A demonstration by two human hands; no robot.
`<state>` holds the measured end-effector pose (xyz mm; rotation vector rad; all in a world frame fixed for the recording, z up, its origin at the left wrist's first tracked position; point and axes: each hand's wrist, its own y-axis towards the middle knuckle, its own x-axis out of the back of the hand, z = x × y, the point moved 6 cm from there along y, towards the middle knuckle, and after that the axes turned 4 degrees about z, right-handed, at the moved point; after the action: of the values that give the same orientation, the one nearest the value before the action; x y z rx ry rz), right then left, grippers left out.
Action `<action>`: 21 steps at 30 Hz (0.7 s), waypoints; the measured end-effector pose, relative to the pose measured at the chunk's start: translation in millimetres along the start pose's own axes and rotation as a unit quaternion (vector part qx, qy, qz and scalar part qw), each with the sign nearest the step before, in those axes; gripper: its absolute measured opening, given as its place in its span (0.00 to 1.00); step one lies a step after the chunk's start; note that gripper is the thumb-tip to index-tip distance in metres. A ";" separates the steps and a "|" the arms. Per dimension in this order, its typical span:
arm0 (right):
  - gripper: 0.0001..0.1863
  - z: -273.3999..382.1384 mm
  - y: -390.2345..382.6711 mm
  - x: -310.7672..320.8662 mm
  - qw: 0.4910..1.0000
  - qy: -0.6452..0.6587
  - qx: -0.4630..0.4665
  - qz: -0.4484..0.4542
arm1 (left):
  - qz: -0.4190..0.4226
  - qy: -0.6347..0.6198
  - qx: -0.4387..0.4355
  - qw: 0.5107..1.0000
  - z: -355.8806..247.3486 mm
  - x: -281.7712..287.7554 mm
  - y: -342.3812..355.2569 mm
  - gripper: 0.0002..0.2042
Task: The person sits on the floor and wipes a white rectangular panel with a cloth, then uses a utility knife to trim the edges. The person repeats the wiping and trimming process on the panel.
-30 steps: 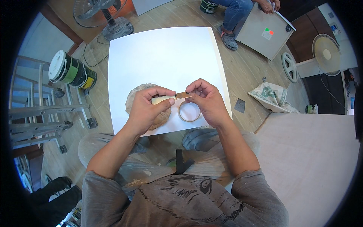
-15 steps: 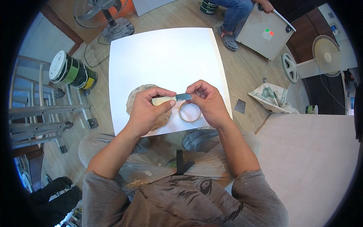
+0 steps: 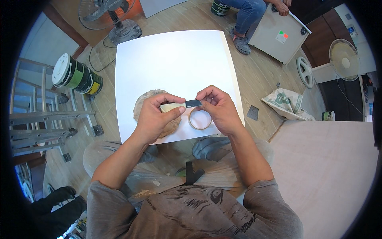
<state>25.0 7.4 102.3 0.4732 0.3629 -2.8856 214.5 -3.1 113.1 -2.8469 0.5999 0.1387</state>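
My left hand (image 3: 156, 116) grips the pale handle of a small scraper (image 3: 172, 106) above a white board (image 3: 171, 63) on the floor. My right hand (image 3: 219, 107) pinches its dark blade end (image 3: 193, 103) between thumb and fingers. A tan ring of tape (image 3: 199, 119) lies on the board just below the blade, beside my right hand. A brownish round cloth pad (image 3: 149, 99) lies on the board under my left hand, partly hidden.
A paint bucket (image 3: 75, 75) and a metal ladder (image 3: 36, 123) lie at left, a floor fan (image 3: 113, 16) behind the board. Another person's legs (image 3: 246, 16) and a pale panel (image 3: 278, 34) are at the back right. A sack (image 3: 288, 104), a second fan (image 3: 344, 53) and a plywood sheet (image 3: 330, 175) sit right.
The dark blade end shows more between my fingers now; both hands stay together over the board with only small finger shifts.
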 end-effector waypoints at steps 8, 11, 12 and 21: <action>0.05 0.9 -1.0 0.7 1.000 -0.006 0.004 0.001 | -0.003 0.008 0.011 1.000 -2.8 -1.8 -0.4 0.11; 0.05 1.2 -1.2 0.9 1.000 -0.010 0.004 0.001 | -0.002 -0.001 0.013 1.000 -2.4 -2.1 -0.6 0.11; 0.04 1.0 -0.9 1.1 1.000 -0.010 0.003 0.001 | -0.002 -0.007 0.015 1.000 -2.0 -2.1 -0.7 0.11; 0.04 1.2 -0.9 1.7 1.000 0.002 0.006 0.000 | -0.007 -0.004 0.026 1.000 -2.3 -2.4 0.2 0.10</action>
<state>22.9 7.6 103.0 0.4801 0.3456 -2.8887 212.4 -2.9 115.6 -2.7993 0.5730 0.1305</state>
